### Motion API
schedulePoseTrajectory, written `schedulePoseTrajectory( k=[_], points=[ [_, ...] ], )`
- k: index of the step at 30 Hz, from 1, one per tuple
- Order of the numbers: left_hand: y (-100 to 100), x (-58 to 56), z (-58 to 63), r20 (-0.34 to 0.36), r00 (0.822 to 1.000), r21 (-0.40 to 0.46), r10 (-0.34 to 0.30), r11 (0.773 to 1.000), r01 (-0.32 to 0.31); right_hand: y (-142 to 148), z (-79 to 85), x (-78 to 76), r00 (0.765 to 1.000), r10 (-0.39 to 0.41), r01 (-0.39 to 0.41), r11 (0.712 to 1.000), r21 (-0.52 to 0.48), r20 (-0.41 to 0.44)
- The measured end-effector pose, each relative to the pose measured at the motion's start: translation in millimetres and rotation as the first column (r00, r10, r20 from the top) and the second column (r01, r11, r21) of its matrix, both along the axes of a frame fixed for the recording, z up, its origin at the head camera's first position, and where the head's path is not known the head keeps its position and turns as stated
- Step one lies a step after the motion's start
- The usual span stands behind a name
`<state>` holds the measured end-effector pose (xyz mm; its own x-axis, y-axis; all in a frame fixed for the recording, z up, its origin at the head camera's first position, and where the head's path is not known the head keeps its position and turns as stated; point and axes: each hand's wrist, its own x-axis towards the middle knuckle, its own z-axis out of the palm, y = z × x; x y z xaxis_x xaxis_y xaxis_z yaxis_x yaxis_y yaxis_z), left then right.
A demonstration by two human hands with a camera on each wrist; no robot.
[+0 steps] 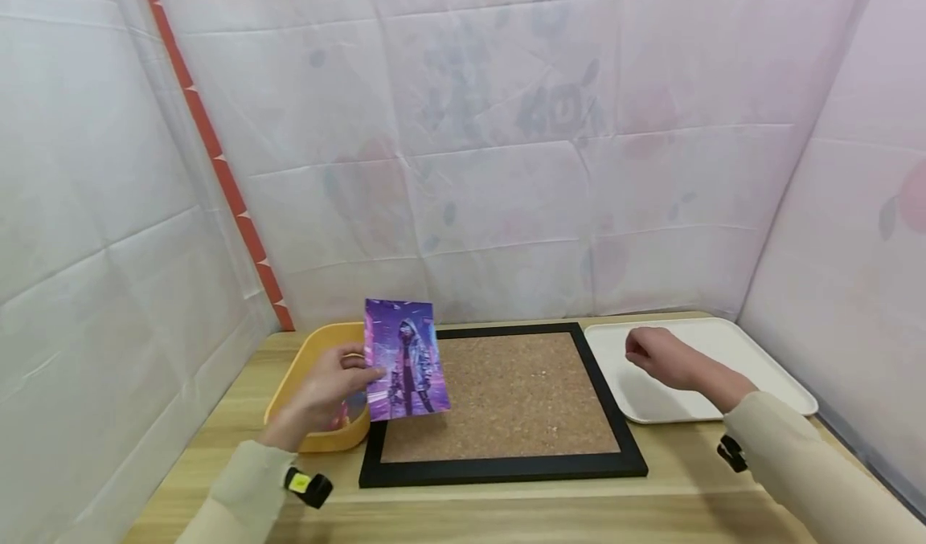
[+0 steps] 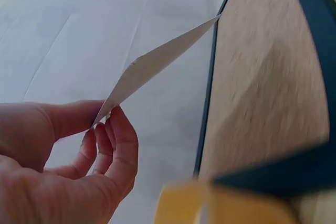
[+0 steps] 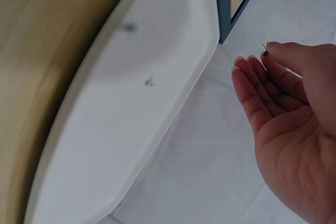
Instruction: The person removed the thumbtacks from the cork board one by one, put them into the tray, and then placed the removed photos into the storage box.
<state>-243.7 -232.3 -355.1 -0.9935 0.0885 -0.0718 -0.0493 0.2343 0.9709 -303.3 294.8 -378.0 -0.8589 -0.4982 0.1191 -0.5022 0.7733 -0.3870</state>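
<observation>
My left hand (image 1: 329,383) pinches a purple picture card (image 1: 407,359) by its left edge, thumb in front and fingers behind. The card shows a hooded figure and tilts above the left part of a black-framed cork board (image 1: 521,399). Seen from the left wrist, the card's pale back (image 2: 152,64) faces the camera. My right hand (image 1: 669,359) is over the white tray (image 1: 752,359). Between its thumb and forefinger it holds a tiny dark thumbtack (image 3: 265,52) with a thin point showing. The head view does not show this tack.
A yellow basket (image 1: 289,391) with colourful cards in it stands left of the board. In the right wrist view, a small pin-like thing (image 3: 149,81) and a blurred dark spot (image 3: 128,27) show on the tray. White cloth walls (image 1: 492,166) enclose the wooden table (image 1: 434,516).
</observation>
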Motion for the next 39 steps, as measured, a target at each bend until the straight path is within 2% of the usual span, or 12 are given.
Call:
schedulePoseTrajectory(
  k=[4,7,11,13,18,20,23,27,33,39],
  points=[
    [-37,2.9,7.5,0.006,1.000,-0.005,-0.021,1.000,0.021,12,-6.1,-1.2,1.000,-0.013,0.013,1.000,0.001,-0.013],
    [-60,2.1,13.0,-0.019,1.000,-0.036,-0.010,0.999,0.010,20,-9.6,-2.7,1.000,-0.026,0.026,1.000,0.012,-0.007],
    [-81,-0.1,17.4,-0.061,0.998,-0.083,0.014,0.996,-0.019,29,-14.7,-3.2,0.999,-0.041,0.041,0.999,0.020,0.006],
    [-87,-0.7,17.7,-0.074,0.997,-0.136,0.025,0.990,-0.035,33,-17.7,-3.0,0.999,-0.043,0.043,0.999,0.020,0.002],
    [-99,-0.1,15.0,-0.113,0.992,-0.295,0.061,0.951,-0.092,38,-24.7,-2.6,0.999,-0.036,0.037,0.999,0.015,-0.007],
    [-104,-0.6,13.8,-0.129,0.989,-0.328,0.066,0.939,-0.105,38,-26.3,-2.0,0.999,-0.040,0.040,0.999,0.020,-0.008],
    [-111,-1.9,12.4,-0.142,0.988,-0.349,0.066,0.930,-0.113,38,-29.2,-1.6,0.999,-0.044,0.044,0.999,0.030,-0.001],
    [-115,-3.2,12.0,-0.117,0.991,-0.366,0.060,0.925,-0.100,38,-32.5,-0.6,0.999,-0.042,0.042,0.999,0.034,0.014],
    [-109,-5.0,6.8,-0.032,0.998,-0.403,0.047,0.913,-0.056,33,-33.2,-0.5,0.999,-0.038,0.037,0.998,0.043,0.018],
    [-103,-5.8,-3.0,-0.021,0.998,-0.432,0.065,0.899,-0.068,27,-36.7,-1.6,0.999,-0.048,0.047,0.998,0.050,0.023]
  ],
)
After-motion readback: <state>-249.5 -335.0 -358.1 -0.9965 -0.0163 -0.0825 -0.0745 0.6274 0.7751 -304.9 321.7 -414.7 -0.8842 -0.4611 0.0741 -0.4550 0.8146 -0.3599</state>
